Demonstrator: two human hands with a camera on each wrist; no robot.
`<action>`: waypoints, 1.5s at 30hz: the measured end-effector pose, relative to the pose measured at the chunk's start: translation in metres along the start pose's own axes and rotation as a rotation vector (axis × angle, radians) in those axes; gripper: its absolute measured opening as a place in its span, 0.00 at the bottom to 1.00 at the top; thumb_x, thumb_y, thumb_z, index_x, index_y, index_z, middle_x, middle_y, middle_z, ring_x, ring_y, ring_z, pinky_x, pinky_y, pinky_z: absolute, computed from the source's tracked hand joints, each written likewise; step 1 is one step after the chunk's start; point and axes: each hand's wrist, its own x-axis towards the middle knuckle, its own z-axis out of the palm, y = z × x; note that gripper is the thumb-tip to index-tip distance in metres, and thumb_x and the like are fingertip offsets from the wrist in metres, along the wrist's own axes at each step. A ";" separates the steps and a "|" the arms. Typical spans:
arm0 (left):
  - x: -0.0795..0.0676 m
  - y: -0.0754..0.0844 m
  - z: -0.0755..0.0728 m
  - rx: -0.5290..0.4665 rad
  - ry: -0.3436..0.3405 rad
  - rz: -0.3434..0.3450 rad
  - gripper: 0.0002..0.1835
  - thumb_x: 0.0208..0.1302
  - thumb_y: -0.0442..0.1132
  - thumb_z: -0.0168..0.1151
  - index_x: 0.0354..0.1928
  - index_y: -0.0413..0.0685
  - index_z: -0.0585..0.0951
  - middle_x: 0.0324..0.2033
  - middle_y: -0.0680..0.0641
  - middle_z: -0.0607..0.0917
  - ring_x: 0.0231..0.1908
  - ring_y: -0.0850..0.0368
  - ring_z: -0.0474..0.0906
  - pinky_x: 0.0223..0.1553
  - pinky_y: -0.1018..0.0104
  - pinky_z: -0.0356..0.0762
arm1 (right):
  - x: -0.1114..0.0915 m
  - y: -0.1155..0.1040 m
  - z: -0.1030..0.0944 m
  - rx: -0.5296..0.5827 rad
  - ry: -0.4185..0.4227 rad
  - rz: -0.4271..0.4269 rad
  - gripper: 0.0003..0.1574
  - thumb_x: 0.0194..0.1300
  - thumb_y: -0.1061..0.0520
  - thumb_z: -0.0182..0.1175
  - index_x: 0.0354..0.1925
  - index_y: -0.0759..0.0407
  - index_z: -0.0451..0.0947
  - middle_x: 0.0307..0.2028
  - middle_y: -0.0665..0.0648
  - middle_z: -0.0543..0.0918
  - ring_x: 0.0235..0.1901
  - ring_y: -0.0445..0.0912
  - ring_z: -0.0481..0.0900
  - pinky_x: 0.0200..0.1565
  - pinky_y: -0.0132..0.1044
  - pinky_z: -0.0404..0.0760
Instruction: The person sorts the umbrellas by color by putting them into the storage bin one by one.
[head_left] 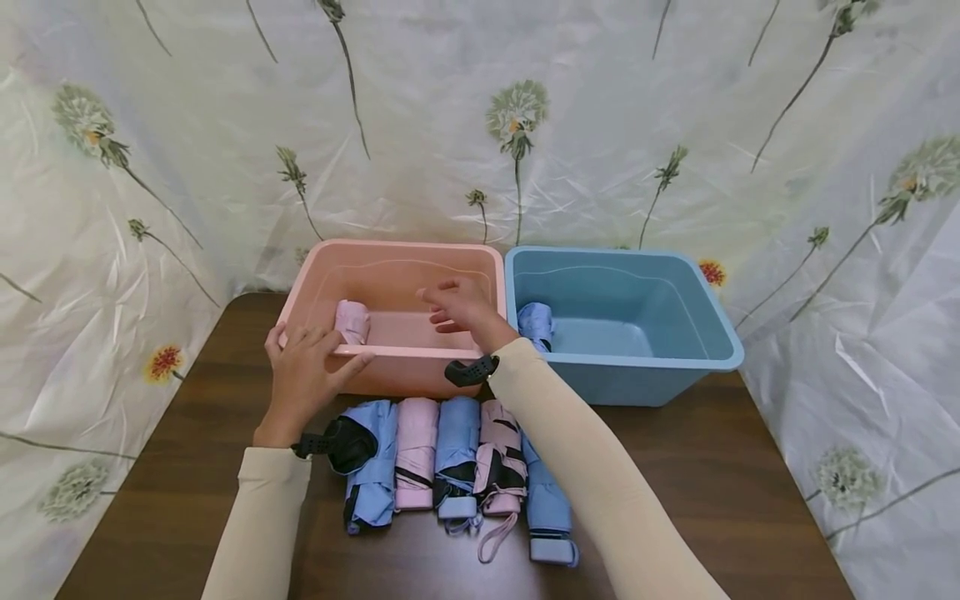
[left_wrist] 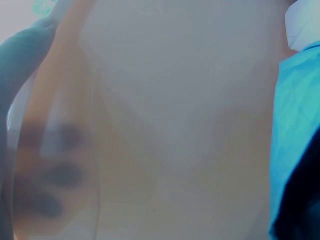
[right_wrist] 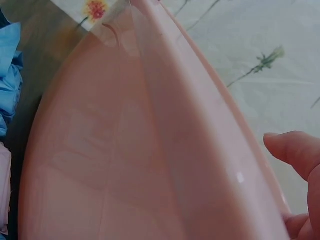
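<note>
My left hand (head_left: 303,375) grips the near rim of a pink bin (head_left: 408,373) at its left corner, fingers over the edge and thumb outside. In the left wrist view those fingers show as dark blurs through the translucent bin wall (left_wrist: 175,125). Over the right part of the same bin hangs my right hand (head_left: 465,310), fingers loosely bent and holding nothing. Inside the pink bin, at the left, stands a folded pink umbrella (head_left: 352,321). A folded blue umbrella (head_left: 536,323) is in the left end of the blue bin (head_left: 622,383); its lower part is hidden.
In front of the bins several folded umbrellas lie side by side, among them a blue one (head_left: 375,475), a pink one (head_left: 416,450) and another blue one (head_left: 547,500) partly under my right forearm. The brown table (head_left: 690,483) meets a floral curtain (head_left: 420,125) behind.
</note>
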 end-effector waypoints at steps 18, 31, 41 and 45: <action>-0.002 0.000 0.000 0.004 0.000 -0.002 0.22 0.50 0.61 0.69 0.28 0.50 0.78 0.26 0.47 0.78 0.38 0.47 0.72 0.62 0.33 0.43 | -0.002 0.002 0.000 0.019 0.065 -0.054 0.40 0.59 0.38 0.66 0.61 0.58 0.67 0.47 0.63 0.82 0.43 0.54 0.84 0.36 0.41 0.84; 0.000 0.000 -0.001 0.002 0.000 -0.008 0.22 0.51 0.61 0.69 0.27 0.48 0.79 0.26 0.46 0.78 0.40 0.47 0.73 0.62 0.34 0.42 | -0.027 -0.024 -0.025 0.110 0.039 -0.136 0.39 0.61 0.45 0.66 0.62 0.61 0.63 0.44 0.65 0.81 0.35 0.51 0.85 0.38 0.44 0.84; 0.001 0.000 -0.001 -0.015 0.012 -0.001 0.22 0.51 0.61 0.69 0.27 0.49 0.79 0.25 0.47 0.79 0.36 0.48 0.72 0.62 0.35 0.43 | -0.073 -0.031 -0.046 0.140 -0.003 -0.225 0.38 0.59 0.40 0.66 0.62 0.54 0.66 0.50 0.62 0.79 0.43 0.54 0.83 0.44 0.46 0.82; 0.002 0.000 -0.001 -0.012 0.016 -0.001 0.22 0.51 0.61 0.69 0.26 0.49 0.78 0.25 0.47 0.78 0.37 0.48 0.73 0.62 0.35 0.44 | -0.088 -0.030 -0.053 0.127 -0.006 -0.266 0.39 0.61 0.41 0.66 0.63 0.54 0.65 0.51 0.62 0.79 0.43 0.54 0.83 0.43 0.46 0.82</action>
